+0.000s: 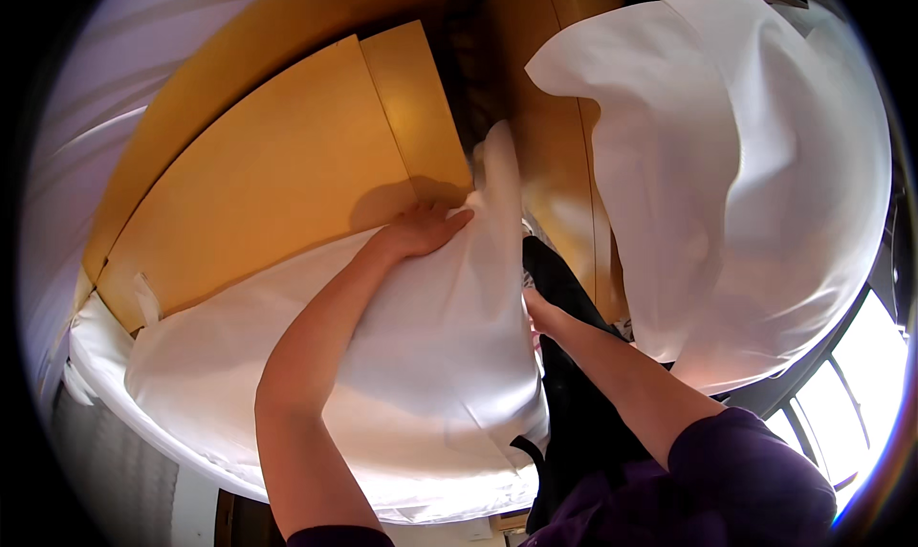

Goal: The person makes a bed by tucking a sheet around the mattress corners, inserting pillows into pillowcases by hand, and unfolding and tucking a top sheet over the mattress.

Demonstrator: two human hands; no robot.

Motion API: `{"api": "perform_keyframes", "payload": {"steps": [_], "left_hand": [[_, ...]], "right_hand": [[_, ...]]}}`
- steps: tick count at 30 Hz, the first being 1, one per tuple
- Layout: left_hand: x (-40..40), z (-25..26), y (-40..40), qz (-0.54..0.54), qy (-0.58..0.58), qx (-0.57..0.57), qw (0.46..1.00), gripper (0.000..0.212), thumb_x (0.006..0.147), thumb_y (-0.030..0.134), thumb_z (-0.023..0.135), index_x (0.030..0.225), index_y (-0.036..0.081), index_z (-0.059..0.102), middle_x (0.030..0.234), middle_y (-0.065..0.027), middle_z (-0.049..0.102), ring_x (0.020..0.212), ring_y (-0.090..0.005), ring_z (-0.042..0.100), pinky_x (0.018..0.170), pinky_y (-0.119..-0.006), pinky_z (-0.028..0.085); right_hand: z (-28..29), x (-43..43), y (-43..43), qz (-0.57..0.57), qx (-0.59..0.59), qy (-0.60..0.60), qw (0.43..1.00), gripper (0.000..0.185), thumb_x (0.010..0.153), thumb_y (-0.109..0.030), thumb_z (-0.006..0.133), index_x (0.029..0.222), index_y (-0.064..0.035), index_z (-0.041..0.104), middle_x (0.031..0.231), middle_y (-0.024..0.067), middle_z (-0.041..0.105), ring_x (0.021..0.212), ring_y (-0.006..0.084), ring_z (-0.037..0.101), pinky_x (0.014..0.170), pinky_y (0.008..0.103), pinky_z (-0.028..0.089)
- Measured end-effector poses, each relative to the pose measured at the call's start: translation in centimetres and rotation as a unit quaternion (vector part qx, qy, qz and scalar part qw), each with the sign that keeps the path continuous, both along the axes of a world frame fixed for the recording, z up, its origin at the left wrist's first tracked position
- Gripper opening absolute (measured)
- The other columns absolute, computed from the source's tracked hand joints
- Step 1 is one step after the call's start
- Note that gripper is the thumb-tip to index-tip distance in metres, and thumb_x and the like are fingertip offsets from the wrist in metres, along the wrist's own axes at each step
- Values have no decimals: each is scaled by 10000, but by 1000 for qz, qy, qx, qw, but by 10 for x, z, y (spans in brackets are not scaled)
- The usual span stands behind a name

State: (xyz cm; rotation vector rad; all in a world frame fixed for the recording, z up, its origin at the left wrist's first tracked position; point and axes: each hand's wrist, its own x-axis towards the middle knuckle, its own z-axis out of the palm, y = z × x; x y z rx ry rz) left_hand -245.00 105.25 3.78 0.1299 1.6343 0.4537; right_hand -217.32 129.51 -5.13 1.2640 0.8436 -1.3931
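Observation:
A white fabric sheet (430,332) spreads in front of me, its upper edge lying along a yellow-brown wooden panel (287,167). My left hand (427,230) lies on the sheet near that edge, thumb apart from the fingers, close to where the cloth rises in an upright fold (502,160). My right hand (541,310) is at the sheet's right side, beside my dark-trousered leg (574,346). The cloth's edge hides most of its fingers, so I cannot tell whether they grip anything.
Another large piece of white fabric (667,174) bulges at the right, in front of a second wooden panel (566,131). A dark gap (470,73) separates the panels. Bright window panes (853,375) show at the lower right. Pale curtain-like cloth (93,117) hangs at the left.

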Motion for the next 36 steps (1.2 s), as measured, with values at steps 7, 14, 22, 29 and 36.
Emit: {"api": "perform_keyframes", "payload": {"steps": [7,14,22,29,36], "left_hand": [[-7,26,13,58,49,32,997,576,957,491,413,1247,37,616,1309,-221,587,1228,-393,541,1025,-456,432],[-24,66,65,150,128,72,978,435,946,323,400,1067,18,685,1125,-227,678,1084,-415,612,952,-463,478],[-3,83,9,46,112,40,992,418,963,278,388,1113,-35,620,1167,-242,641,1120,-389,588,976,-456,457],[18,91,-22,67,217,147,963,426,982,272,408,1211,-40,587,1268,-219,609,1226,-365,539,1030,-448,433],[-1,75,-23,98,110,69,987,333,969,234,472,1093,-20,648,1132,-238,659,1102,-399,597,953,-448,468]], "right_hand": [[-17,5,10,28,-87,-3,996,472,923,-492,570,1254,-161,627,989,84,705,729,245,656,642,412,524],[-105,1,154,-94,-477,-232,843,456,927,-511,577,1194,-153,667,1038,131,706,868,268,675,649,443,537],[-51,-218,-33,194,-402,-11,895,361,936,-385,611,1122,-79,656,993,112,680,853,211,647,693,392,526],[-24,-310,-97,305,-451,25,838,284,945,-274,640,1060,-14,647,954,95,656,839,161,623,731,348,516],[-35,-338,-134,188,-112,264,940,241,914,-191,633,1017,27,649,828,34,673,696,152,630,607,274,493]]}}
